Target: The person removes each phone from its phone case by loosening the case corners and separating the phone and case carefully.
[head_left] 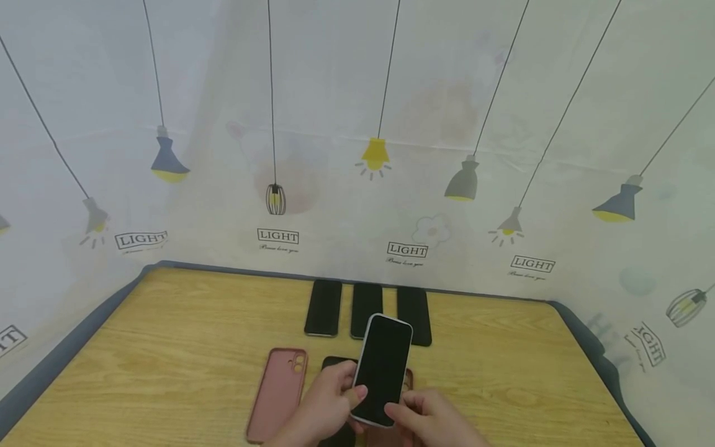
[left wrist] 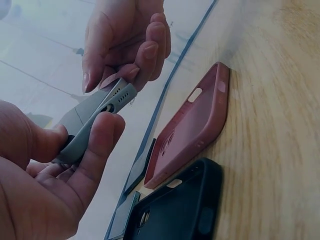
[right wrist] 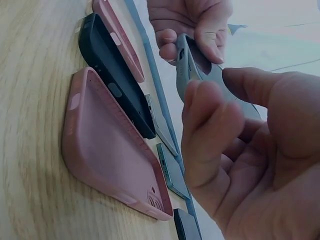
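Both hands hold a black-screened smartphone (head_left: 385,360) raised above the table and tilted. A light grey case (left wrist: 85,137) is round it; at the lower end a gap shows between phone and case rim in the left wrist view. My left hand (head_left: 329,397) grips the left side, thumb on the front edge, fingers behind. At the lower right corner my right hand (head_left: 436,417) pinches, thumb at the front, fingers bent at the case. Below lie a pink case (head_left: 279,391), a dark case (right wrist: 115,75) and a second pink case (right wrist: 110,145), partly hidden by the hands in the head view.
Three dark phones, the left (head_left: 324,308), middle (head_left: 365,301) and right (head_left: 414,316), lie in a row near the far edge of the wooden table (head_left: 167,347). A pale cloth (head_left: 335,93) printed with lamps hangs behind and at the sides.
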`<state>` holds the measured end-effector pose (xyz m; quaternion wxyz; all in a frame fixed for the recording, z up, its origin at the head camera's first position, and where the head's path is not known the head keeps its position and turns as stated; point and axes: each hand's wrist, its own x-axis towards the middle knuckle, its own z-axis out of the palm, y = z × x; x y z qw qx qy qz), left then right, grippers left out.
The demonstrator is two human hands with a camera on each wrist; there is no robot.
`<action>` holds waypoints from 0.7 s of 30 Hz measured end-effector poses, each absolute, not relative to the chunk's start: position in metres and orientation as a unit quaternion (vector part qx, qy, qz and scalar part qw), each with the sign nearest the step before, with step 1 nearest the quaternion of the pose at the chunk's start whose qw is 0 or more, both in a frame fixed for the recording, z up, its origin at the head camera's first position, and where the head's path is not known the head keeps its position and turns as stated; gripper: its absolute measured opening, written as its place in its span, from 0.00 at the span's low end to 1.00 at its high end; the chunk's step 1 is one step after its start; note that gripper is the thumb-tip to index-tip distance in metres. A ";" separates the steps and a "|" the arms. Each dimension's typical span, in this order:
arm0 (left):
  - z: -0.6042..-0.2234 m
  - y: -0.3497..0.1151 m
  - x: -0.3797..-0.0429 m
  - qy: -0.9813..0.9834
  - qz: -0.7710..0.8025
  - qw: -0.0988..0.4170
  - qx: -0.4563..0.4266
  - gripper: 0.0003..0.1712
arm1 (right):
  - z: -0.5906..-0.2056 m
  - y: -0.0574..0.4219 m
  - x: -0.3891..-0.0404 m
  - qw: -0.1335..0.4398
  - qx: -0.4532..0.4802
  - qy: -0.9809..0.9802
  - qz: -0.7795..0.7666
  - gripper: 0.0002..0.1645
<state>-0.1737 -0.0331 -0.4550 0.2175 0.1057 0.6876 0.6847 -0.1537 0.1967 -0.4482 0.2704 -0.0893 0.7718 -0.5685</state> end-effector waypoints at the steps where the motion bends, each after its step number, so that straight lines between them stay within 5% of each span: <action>1: -0.455 -0.033 -0.174 0.686 0.685 0.220 0.106 0.13 | -0.448 0.196 -0.154 0.268 -0.087 0.773 -0.569 0.23; 21: -0.453 -0.030 -0.172 0.686 0.684 0.224 0.106 0.12 | -0.453 0.187 -0.153 0.211 -0.087 0.785 -0.576 0.20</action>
